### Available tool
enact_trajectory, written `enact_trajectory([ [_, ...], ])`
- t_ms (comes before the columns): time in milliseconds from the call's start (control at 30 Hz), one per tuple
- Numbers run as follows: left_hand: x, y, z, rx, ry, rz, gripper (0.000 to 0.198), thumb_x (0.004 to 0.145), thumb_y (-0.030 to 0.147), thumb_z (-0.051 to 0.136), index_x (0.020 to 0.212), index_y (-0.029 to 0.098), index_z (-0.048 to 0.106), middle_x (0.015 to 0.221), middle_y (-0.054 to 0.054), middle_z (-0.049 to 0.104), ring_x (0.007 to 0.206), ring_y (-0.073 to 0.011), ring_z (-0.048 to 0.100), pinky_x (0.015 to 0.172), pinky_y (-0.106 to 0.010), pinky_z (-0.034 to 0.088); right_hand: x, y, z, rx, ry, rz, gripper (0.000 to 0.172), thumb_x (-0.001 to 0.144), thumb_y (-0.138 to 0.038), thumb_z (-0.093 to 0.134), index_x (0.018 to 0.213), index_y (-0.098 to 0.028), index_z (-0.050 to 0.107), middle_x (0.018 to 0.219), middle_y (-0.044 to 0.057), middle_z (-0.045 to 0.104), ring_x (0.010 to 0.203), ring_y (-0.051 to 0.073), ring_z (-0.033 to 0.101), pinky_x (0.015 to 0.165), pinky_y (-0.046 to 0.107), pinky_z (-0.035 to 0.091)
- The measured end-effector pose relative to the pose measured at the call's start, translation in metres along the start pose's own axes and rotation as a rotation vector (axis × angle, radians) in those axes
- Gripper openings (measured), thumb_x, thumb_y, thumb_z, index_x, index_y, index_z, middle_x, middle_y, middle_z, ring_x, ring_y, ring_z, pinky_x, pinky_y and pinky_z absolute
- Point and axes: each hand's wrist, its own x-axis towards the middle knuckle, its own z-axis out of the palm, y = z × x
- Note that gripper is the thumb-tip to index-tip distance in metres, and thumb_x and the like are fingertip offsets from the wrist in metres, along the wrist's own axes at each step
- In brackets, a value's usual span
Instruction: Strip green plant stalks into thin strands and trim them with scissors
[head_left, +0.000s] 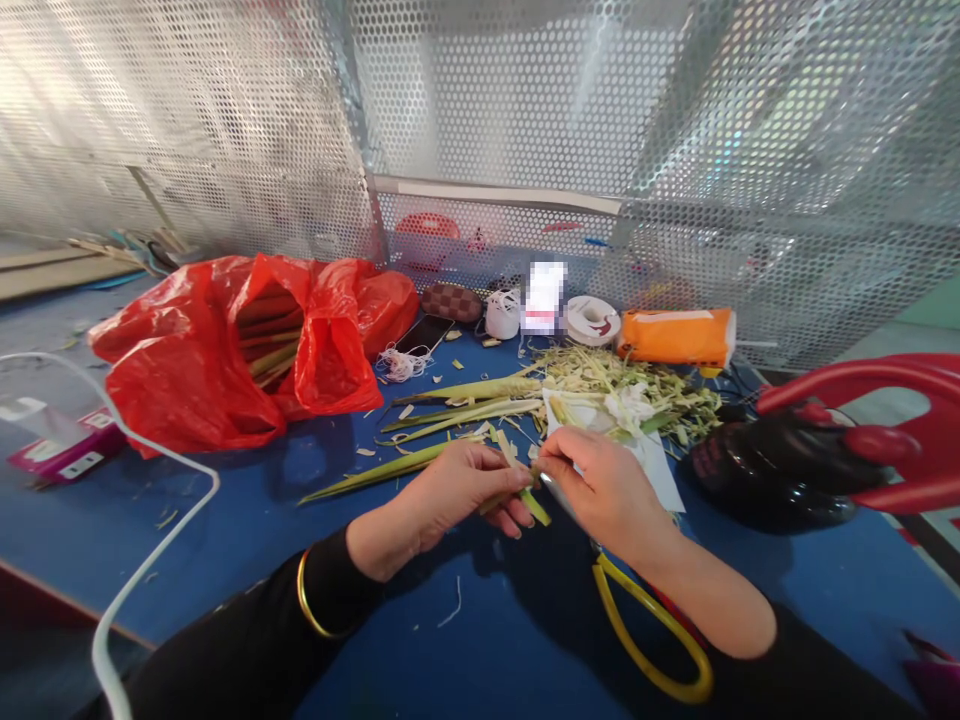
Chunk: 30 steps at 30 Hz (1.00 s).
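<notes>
My left hand (450, 490) is closed on a long green leaf strip (375, 472) that lies across the blue table (247, 510) and runs off to the left. My right hand (600, 485) pinches the same strip's near end right beside the left fingers; a short green stub (536, 508) sticks out below them. Yellow-handled scissors (652, 640) lie under my right forearm. A gold bangle (306, 600) circles my left wrist. More leaf strips (465, 400) and a heap of pale trimmings (630, 390) lie just beyond my hands.
A red plastic bag (225, 350) holding leaf stalks lies at the left. Thread spools (502, 315), tape (592, 320), an orange packet (675, 335) and a phone (424, 335) line the perforated metal screen (525, 120). A black bag (772, 470) and red frame (900, 420) sit right. A white cable (150, 550) crosses the left.
</notes>
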Motion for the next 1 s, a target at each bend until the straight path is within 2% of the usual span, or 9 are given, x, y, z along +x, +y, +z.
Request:
enact_trajectory([
  [167,0.001,-0.002,0.006,-0.169,0.164,0.139,0.027,0.069,0.038,0.075,0.074,0.013,0.069,0.067,-0.006,0.072,0.064,-0.0145,0.066,0.070,-0.025,0.049,-0.009,-0.009,0.004,-0.062,0.316,-0.074,0.007,0.088,-0.019,0.052,0.090,-0.018,0.059,0.088,0.007,0.062,0.083,0.021,0.057,0.075,0.034,0.043],
  [233,0.000,-0.002,0.007,-0.250,0.186,0.233,0.022,0.071,0.034,0.073,0.078,0.014,0.069,0.075,-0.006,0.073,0.072,-0.0146,0.066,0.074,-0.025,0.048,-0.014,-0.017,0.004,-0.025,0.395,-0.084,0.007,0.088,-0.019,0.054,0.085,-0.018,0.060,0.083,0.006,0.062,0.079,0.020,0.057,0.075,0.034,0.044],
  [300,-0.001,-0.002,0.008,-0.318,0.177,0.315,0.018,0.072,0.029,0.072,0.083,0.015,0.069,0.081,-0.006,0.073,0.078,-0.0148,0.066,0.078,-0.024,0.046,-0.017,-0.025,0.008,0.065,0.310,-0.043,0.010,0.088,-0.020,0.056,0.079,-0.019,0.062,0.078,0.004,0.064,0.075,0.019,0.059,0.074,0.032,0.045],
  [400,-0.002,-0.002,0.012,-0.377,0.140,0.369,0.021,0.074,0.021,0.069,0.093,0.015,0.068,0.087,-0.006,0.073,0.084,-0.0154,0.066,0.083,-0.026,0.045,-0.017,-0.033,0.018,0.323,0.148,0.132,0.014,0.087,-0.025,0.056,0.088,-0.020,0.069,0.090,0.005,0.069,0.087,0.020,0.063,0.082,0.032,0.048],
  [467,-0.003,-0.003,0.015,-0.372,0.137,0.382,0.023,0.075,0.019,0.068,0.098,0.016,0.068,0.090,-0.005,0.073,0.086,-0.0158,0.065,0.086,-0.026,0.044,-0.015,-0.036,0.024,0.500,0.104,0.259,0.017,0.086,-0.028,0.057,0.091,-0.020,0.072,0.096,0.006,0.072,0.094,0.021,0.064,0.087,0.031,0.048],
  [567,-0.003,-0.006,0.018,-0.340,0.148,0.401,0.021,0.078,0.019,0.064,0.098,0.015,0.068,0.094,-0.006,0.073,0.090,-0.0169,0.064,0.088,-0.027,0.043,-0.012,-0.037,0.028,0.652,0.109,0.392,0.019,0.083,-0.031,0.061,0.088,-0.019,0.075,0.093,0.007,0.074,0.094,0.023,0.066,0.087,0.033,0.049],
  [800,-0.002,-0.010,0.019,-0.340,0.120,0.377,0.019,0.081,0.022,0.062,0.097,0.015,0.067,0.098,-0.008,0.072,0.093,-0.0190,0.064,0.091,-0.031,0.043,-0.012,-0.036,0.032,0.779,0.120,0.469,0.016,0.078,-0.029,0.065,0.085,-0.019,0.076,0.090,0.006,0.075,0.090,0.023,0.066,0.084,0.036,0.050],
  [1000,-0.002,-0.011,0.021,-0.337,0.158,0.381,0.016,0.078,0.022,0.064,0.091,0.014,0.070,0.096,-0.008,0.072,0.090,-0.0192,0.064,0.092,-0.031,0.043,-0.016,-0.037,0.033,0.701,0.109,0.401,0.015,0.083,-0.026,0.059,0.081,-0.018,0.072,0.085,0.005,0.073,0.080,0.020,0.064,0.076,0.031,0.049],
])
